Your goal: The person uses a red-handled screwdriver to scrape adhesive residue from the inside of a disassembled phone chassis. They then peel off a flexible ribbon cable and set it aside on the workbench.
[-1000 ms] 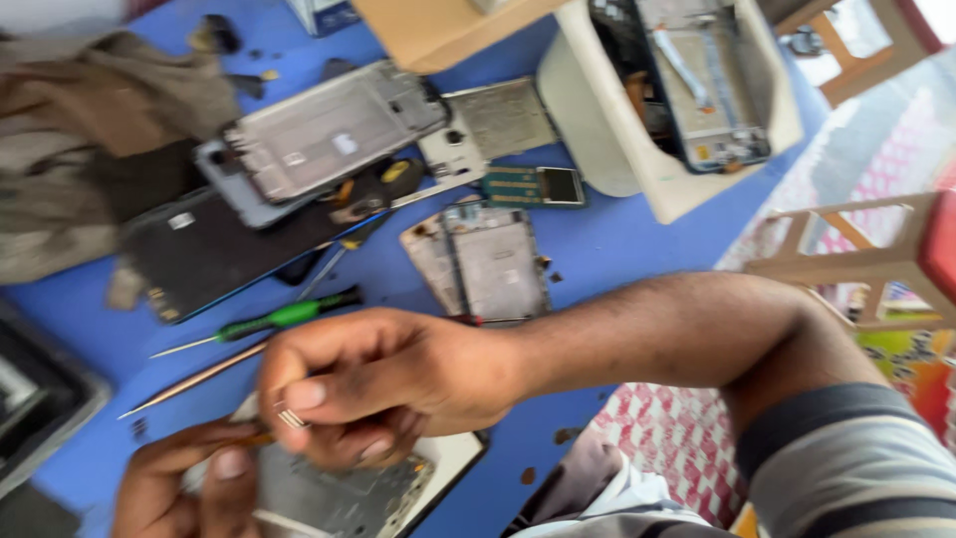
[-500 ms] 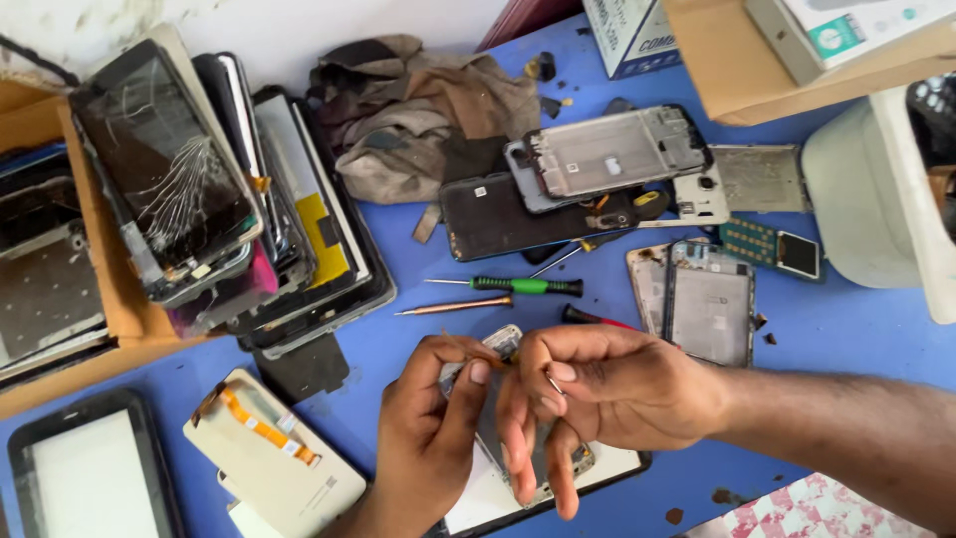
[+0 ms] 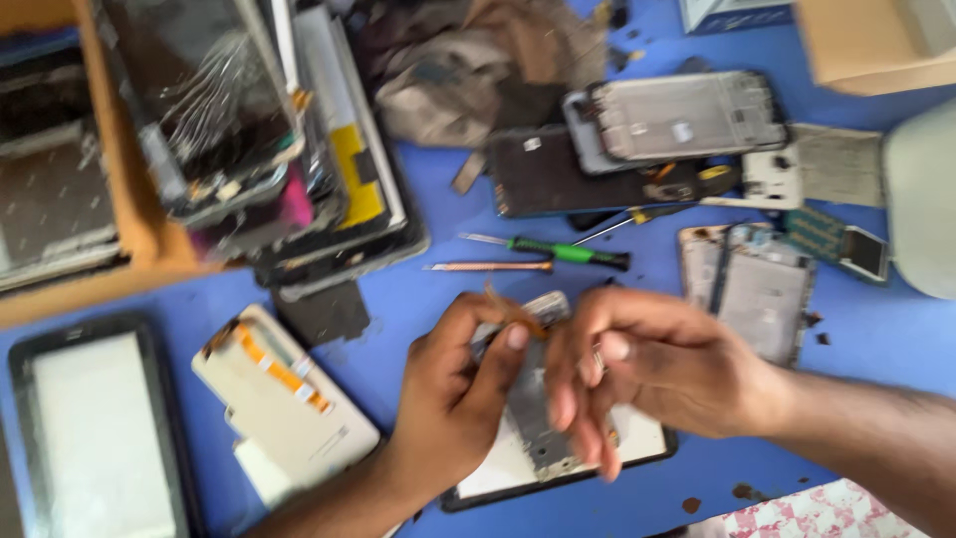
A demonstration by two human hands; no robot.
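Phone frame [image 3: 533,408] pinched in my left hand [image 3: 460,389], my right hand [image 3: 647,374] over it with loose fingers, grasping nothing I can make out, green screwdriver [image 3: 563,250] near on the blue counter [image 3: 418,289]

The right hand [image 3: 657,374] has drawn slightly apart from the left hand [image 3: 463,384], whose fingers [image 3: 498,344] now pinch the phone frame [image 3: 533,399] alone.

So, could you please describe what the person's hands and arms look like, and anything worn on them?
Both hands, the left hand and the right hand, are bare, with no gloves. Both forearms are uncovered, with no sleeve or watch in view. A ring seems to sit on one right finger, though blur makes that uncertain.
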